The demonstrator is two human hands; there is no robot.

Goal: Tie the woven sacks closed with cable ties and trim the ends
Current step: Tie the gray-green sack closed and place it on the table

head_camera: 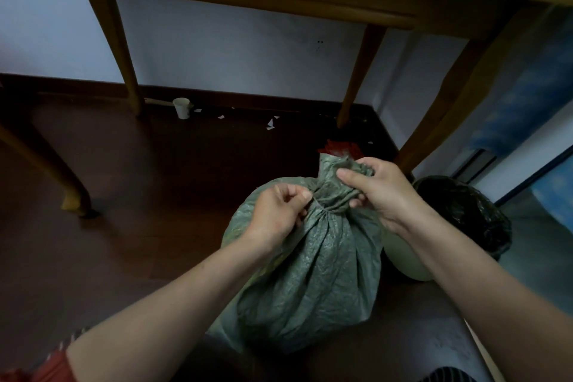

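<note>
I am watching the right hand [379,192] gripping the woven sack's [313,263] gathered neck on the floor [139,180], the left hand [279,211] pinching its cable tie [328,210]. A bin [462,208] is sitting just beside its right; leftward the floor is lying open.

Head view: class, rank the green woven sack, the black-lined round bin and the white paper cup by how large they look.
1. Green woven sack, largest.
2. Black-lined round bin, partly hidden behind the right forearm.
3. White paper cup, smallest, but farthest from the camera.
</note>
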